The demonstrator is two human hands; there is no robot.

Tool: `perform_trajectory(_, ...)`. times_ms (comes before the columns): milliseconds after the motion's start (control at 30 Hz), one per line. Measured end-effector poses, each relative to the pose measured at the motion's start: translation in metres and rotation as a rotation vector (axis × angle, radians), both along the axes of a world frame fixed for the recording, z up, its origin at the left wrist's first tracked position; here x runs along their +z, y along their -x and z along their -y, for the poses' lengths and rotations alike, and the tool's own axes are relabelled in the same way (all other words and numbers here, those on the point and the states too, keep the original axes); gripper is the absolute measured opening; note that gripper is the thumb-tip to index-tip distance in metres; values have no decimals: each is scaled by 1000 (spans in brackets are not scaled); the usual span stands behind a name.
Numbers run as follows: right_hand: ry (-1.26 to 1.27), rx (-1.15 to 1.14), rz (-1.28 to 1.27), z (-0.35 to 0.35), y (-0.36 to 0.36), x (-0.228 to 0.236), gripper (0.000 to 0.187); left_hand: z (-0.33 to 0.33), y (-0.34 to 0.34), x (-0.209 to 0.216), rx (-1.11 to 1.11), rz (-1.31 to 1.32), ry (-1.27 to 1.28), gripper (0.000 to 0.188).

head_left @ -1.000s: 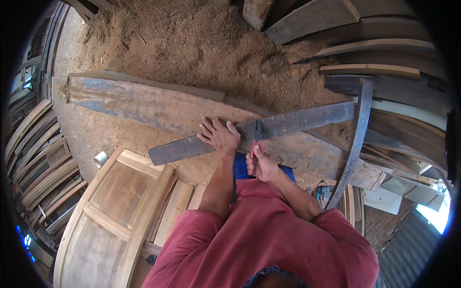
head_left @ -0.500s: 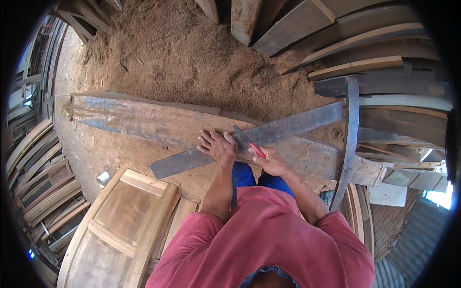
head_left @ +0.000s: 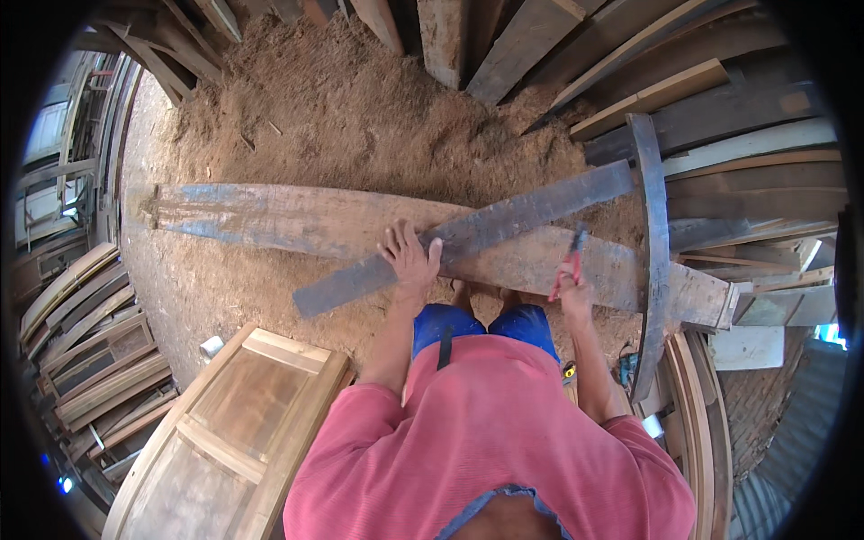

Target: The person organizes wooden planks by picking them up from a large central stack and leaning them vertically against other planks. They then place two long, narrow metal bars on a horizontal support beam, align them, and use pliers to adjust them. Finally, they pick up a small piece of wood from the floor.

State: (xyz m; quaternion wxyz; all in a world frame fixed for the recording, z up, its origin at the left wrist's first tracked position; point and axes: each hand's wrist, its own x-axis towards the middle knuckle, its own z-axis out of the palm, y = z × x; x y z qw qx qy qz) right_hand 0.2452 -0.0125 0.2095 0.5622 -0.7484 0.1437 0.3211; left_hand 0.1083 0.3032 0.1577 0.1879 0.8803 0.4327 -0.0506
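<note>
The left hand (head_left: 411, 261) is lying flat, fingers spread wide, pressing on a long dark strip (head_left: 468, 236). The strip is resting diagonally across a broad weathered plank (head_left: 297, 220), its long axis running from lower left to upper right, the upper end pointing toward stacked boards (head_left: 720, 117). The right hand (head_left: 571, 290) is gripping a red-handled pencil (head_left: 576, 256), tip at the plank just beside the strip. The plank is lying left to right on a sawdust-covered floor (head_left: 342, 108). A wooden door frame (head_left: 234, 414) is lying nearby. No containers are discernible.
</note>
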Motion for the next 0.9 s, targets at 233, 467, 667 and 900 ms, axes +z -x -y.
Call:
perform_trajectory(233,977,451,387,59,-6,-65,36,-33,24,34,-508,-216,96,104)
perform_trajectory(467,1151,349,750,37,9,-46,38,-47,17,65,-688,-121,118,89)
perform_trajectory(667,482,580,341,-39,5,5,27,-48,29,56,-260,-82,1107,63)
perform_trajectory(900,285,721,240,-137,22,51,44,-5,45,48,221,146,1502,56)
